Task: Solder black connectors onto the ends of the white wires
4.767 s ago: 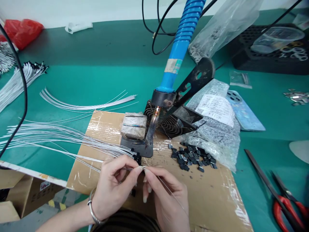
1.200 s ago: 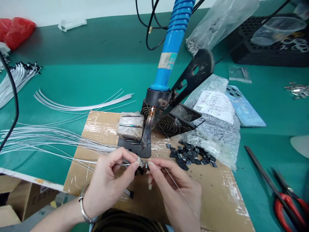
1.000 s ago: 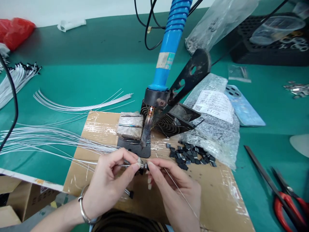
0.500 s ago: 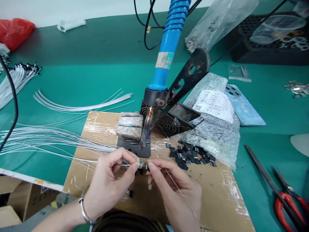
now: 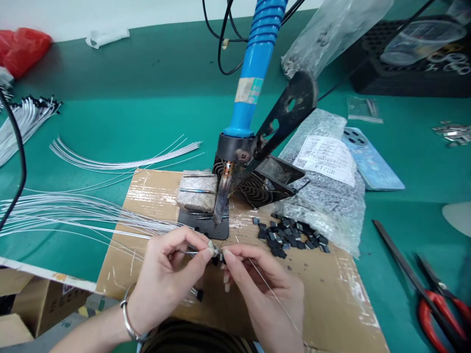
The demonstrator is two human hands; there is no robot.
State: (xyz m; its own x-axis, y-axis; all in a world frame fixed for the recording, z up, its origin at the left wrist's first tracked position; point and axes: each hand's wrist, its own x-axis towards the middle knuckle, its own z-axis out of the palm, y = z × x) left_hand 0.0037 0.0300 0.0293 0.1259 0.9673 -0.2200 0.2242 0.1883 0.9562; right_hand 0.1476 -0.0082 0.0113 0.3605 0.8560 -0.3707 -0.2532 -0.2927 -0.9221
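My left hand [image 5: 167,279] pinches a thin white wire [image 5: 184,252] near its end, thumb and forefinger closed. My right hand [image 5: 265,289] pinches a small black component [image 5: 221,257] at the wire's tip, and a fine wire [image 5: 272,299] trails back over that hand. The two pinches meet just in front of the tip of the blue-handled soldering iron [image 5: 253,83], which leans in its black stand [image 5: 272,142] on a taped cardboard sheet [image 5: 331,289]. A pile of small black components [image 5: 290,238] lies right of the hands.
Bundles of white wires [image 5: 73,211] fan out to the left. A sponge block [image 5: 195,193] sits beside the iron tip. Bubble-wrap bag with label [image 5: 324,186], red-handled scissors [image 5: 437,309] and a black tray [image 5: 412,63] are on the right. A cardboard box [image 5: 22,304] is lower left.
Hands stay pinched together at the wire tip; they have edged slightly up and left toward the iron's stand. Nothing was let go.
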